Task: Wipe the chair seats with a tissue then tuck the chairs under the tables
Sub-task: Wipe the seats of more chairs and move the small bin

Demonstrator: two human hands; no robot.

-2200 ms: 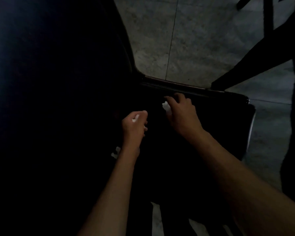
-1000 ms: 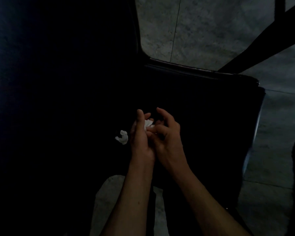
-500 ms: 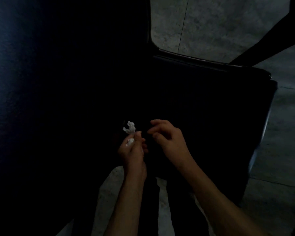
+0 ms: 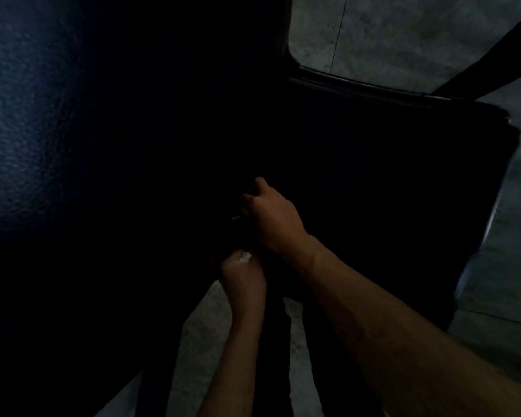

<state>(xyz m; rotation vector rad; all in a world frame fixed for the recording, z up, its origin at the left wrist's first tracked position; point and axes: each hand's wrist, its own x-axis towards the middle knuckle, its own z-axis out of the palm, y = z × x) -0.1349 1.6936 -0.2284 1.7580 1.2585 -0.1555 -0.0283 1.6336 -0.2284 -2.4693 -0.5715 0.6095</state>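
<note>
Over the chair seat: both hands work close together at the near left part of the dark seat [image 4: 388,191].
Left hand: left hand [image 4: 243,276] sits nearest the seat's front edge, fingers curled round a small white wad of tissue [image 4: 245,257] that peeps out at the knuckles.
Right hand: right hand [image 4: 275,216] lies just beyond the left, fingers curled down toward the seat; a pale sliver shows at its fingertips, but whether it pinches anything I cannot tell.
Tissue handling: judged very light, soft, easily torn or shredded; best bunched in the fingers and pressed flat when wiping.
Seat material: black, matte, flat and squarish with rounded corners, a thin metal rim at its far and right edges.
Chair handling: likely rigid and moderately heavy; take it by the frame to tuck it.
Floor: grey mottled concrete floor [image 4: 403,34] beyond the seat.
</note>
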